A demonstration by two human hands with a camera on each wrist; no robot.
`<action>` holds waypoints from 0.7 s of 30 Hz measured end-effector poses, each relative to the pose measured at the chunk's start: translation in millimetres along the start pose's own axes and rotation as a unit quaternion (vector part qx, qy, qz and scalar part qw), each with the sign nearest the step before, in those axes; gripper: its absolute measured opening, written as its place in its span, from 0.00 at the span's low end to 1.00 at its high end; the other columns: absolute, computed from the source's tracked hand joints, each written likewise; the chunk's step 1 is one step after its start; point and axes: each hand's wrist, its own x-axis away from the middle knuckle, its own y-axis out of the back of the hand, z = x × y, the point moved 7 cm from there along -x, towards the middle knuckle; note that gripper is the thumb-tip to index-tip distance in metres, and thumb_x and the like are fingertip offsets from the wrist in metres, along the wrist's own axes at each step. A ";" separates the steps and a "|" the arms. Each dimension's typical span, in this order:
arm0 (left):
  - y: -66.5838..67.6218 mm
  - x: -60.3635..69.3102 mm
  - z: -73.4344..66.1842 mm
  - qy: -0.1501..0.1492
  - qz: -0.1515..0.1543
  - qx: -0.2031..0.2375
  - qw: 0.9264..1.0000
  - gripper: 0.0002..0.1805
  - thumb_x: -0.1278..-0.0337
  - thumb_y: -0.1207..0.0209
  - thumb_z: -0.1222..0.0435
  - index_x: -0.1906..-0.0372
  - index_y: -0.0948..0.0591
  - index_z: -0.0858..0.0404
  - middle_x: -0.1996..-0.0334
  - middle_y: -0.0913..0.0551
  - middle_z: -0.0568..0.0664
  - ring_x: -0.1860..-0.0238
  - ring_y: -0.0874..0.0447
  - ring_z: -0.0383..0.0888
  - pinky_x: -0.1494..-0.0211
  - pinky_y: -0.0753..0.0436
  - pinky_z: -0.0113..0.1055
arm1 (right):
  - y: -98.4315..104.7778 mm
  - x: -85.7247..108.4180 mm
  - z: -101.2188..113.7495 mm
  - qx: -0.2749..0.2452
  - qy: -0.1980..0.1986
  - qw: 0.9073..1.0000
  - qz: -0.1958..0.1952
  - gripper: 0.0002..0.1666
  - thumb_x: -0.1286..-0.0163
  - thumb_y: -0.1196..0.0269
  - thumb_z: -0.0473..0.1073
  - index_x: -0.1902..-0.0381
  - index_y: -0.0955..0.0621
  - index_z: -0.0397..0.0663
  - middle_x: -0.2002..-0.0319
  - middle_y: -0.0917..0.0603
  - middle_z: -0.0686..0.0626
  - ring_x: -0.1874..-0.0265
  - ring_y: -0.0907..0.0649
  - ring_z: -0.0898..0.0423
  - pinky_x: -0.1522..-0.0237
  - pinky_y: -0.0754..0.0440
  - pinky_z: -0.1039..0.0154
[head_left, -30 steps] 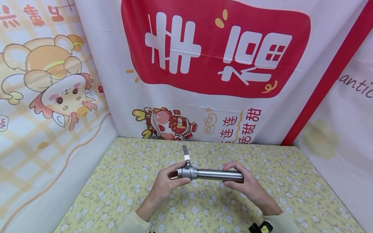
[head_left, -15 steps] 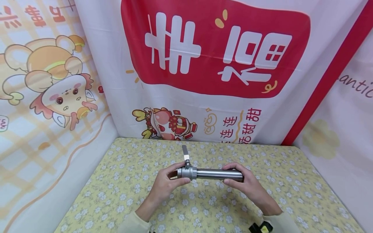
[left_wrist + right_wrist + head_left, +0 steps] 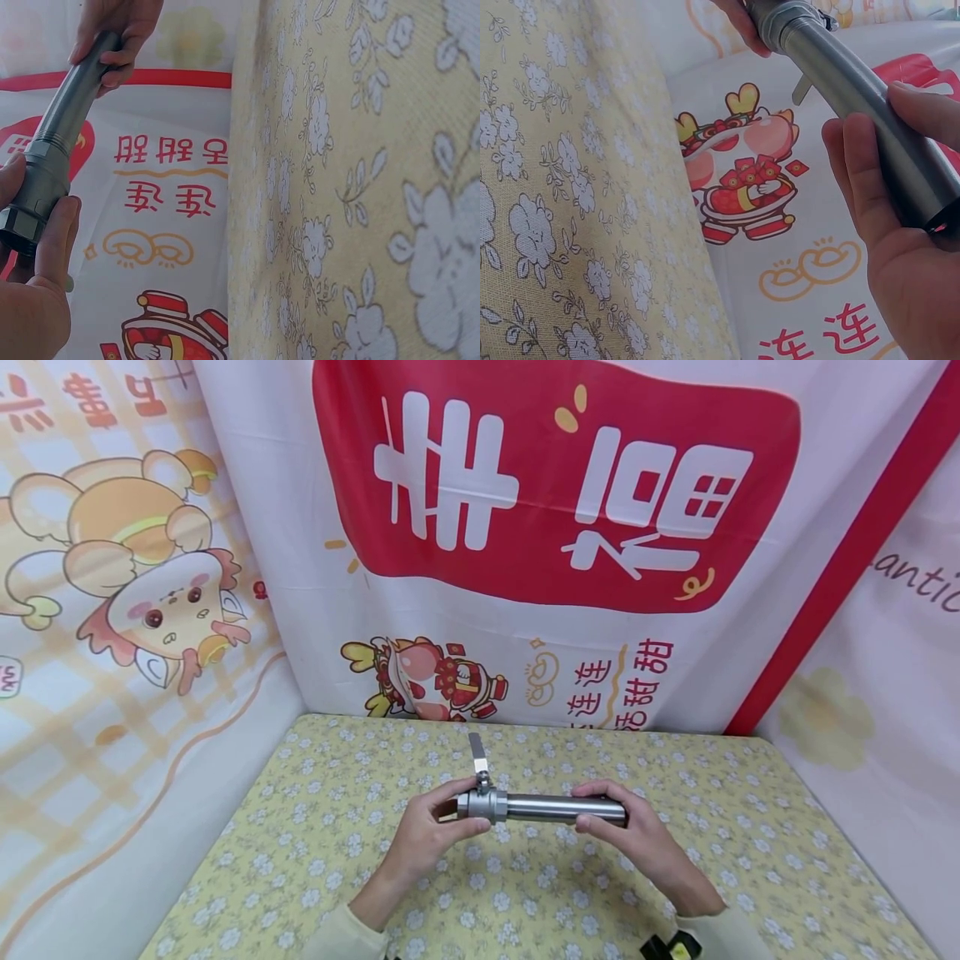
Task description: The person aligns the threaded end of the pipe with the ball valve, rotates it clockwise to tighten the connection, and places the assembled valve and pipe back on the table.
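My left hand [image 3: 426, 833] grips a metal ball valve [image 3: 486, 806] around its body, thumb in front and fingers behind. The flat lever handle [image 3: 477, 752] of the valve points up and away. A smooth steel pipe [image 3: 555, 808] runs to the right out of the valve, and threads show at the joint in the left wrist view. Around the pipe's far right end, my right hand [image 3: 641, 835] holds with thumb and fingers. In the right wrist view the pipe [image 3: 855, 82] slants between thumb and fingers, its open end near the palm. Valve and pipe are held above the table.
Below lies a table [image 3: 300, 860] covered with a yellow floral cloth. A white printed curtain [image 3: 285, 568] with a red panel hangs behind it. More printed cloth [image 3: 150, 735] closes off the left side, and a pale sheet [image 3: 885, 693] the right.
The right thumb and fingers have shifted slightly around the pipe. Valve, lever and left hand stay where they were.
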 end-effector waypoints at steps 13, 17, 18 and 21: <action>-0.9 0.4 -0.1 -0.004 0.002 -0.001 1.000 0.35 0.41 0.21 0.65 0.28 0.17 0.57 0.32 0.17 0.63 0.44 0.12 0.53 0.48 0.07 0.36 | 0.2 -1.6 -2.1 -0.011 -0.020 0.999 -0.030 0.23 0.21 0.30 0.45 0.36 0.18 0.36 0.39 0.17 0.38 0.52 0.08 0.49 0.47 0.07 0.55; -1.4 0.9 -0.3 -0.004 0.003 -0.001 1.000 0.35 0.41 0.21 0.65 0.27 0.17 0.58 0.32 0.17 0.62 0.44 0.12 0.53 0.48 0.07 0.35 | 0.7 -1.6 -2.7 -0.010 -0.015 0.999 -0.042 0.22 0.20 0.31 0.45 0.37 0.17 0.37 0.39 0.16 0.37 0.53 0.09 0.50 0.48 0.06 0.54; -1.4 1.0 -0.5 -0.004 0.002 -0.001 1.000 0.35 0.41 0.21 0.65 0.27 0.17 0.58 0.32 0.17 0.62 0.44 0.12 0.53 0.49 0.07 0.35 | 0.8 -1.7 -3.0 -0.010 -0.016 0.999 -0.045 0.22 0.21 0.30 0.46 0.38 0.17 0.37 0.39 0.16 0.37 0.53 0.09 0.50 0.47 0.07 0.54; -1.7 1.1 -1.2 -0.006 0.002 -0.001 1.000 0.35 0.41 0.21 0.65 0.28 0.17 0.58 0.32 0.17 0.62 0.44 0.12 0.53 0.49 0.07 0.35 | 0.7 -1.7 -3.7 -0.008 -0.018 0.998 -0.053 0.22 0.21 0.30 0.47 0.38 0.16 0.39 0.39 0.16 0.37 0.52 0.10 0.50 0.47 0.07 0.54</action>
